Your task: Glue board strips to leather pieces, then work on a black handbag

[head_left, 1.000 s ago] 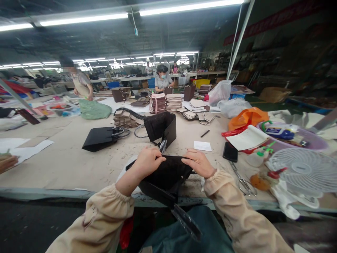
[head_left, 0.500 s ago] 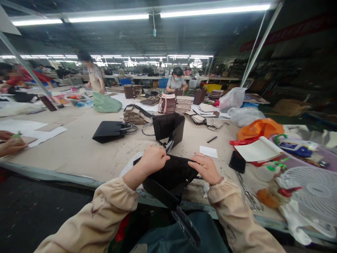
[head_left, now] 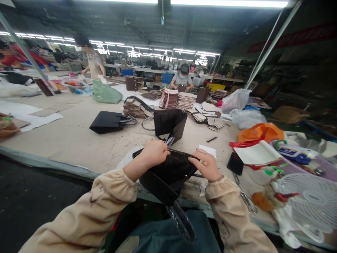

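Since one second ago, my view has turned slightly to the left and downward, while my hands have kept nearly the same place. My left hand (head_left: 154, 154) pinches the far rim of the black handbag (head_left: 168, 168), and my right hand (head_left: 206, 165) pinches this rim farther along. So I judge the rim work is continuing, not finished. The bag is at the near edge of the desk (head_left: 65, 147), its opening toward me, with one plastic-wrapped handle (head_left: 181, 223) hanging down.

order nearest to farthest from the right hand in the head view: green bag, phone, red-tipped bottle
1. Phone, just right of the right hand
2. Red-tipped bottle, farther right, lower in view
3. Green bag, far off to the left
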Action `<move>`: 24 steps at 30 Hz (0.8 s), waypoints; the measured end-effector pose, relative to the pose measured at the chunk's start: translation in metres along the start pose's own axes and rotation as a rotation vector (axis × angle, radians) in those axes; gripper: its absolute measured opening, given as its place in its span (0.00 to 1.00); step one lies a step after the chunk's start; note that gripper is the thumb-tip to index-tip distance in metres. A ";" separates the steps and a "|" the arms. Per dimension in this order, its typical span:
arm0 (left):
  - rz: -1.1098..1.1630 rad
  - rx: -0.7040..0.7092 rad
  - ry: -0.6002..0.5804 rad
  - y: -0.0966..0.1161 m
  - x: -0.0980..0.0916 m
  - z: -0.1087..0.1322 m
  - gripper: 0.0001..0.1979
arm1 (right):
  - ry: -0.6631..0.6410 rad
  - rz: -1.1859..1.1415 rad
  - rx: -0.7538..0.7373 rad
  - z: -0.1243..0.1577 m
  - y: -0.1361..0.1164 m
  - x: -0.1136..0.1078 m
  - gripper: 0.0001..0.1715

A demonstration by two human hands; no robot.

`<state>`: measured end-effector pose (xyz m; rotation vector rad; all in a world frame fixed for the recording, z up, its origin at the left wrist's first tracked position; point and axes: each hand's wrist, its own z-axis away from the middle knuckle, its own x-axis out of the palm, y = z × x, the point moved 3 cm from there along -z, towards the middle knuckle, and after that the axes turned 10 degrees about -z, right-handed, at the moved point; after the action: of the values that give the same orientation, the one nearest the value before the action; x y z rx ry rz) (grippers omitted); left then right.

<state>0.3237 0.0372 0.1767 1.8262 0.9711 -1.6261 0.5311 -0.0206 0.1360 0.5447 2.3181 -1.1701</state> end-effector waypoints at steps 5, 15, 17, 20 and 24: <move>-0.024 -0.021 -0.002 0.001 0.002 -0.005 0.14 | 0.042 -0.013 0.065 -0.004 -0.006 -0.002 0.11; -0.073 -0.051 -0.022 0.002 0.001 -0.007 0.17 | 0.047 0.057 0.262 -0.008 -0.014 -0.009 0.10; -0.080 -0.060 -0.008 0.001 0.001 -0.007 0.16 | -0.007 0.079 0.268 -0.012 -0.016 -0.010 0.09; -0.085 -0.078 -0.014 0.001 0.002 -0.008 0.16 | -0.012 0.077 0.244 -0.018 -0.018 -0.007 0.10; -0.055 -0.078 -0.022 0.002 0.001 -0.006 0.15 | 0.033 0.026 0.240 -0.017 -0.015 0.000 0.11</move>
<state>0.3288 0.0409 0.1764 1.7408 1.0680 -1.6146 0.5194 -0.0148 0.1541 0.6807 2.2038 -1.4472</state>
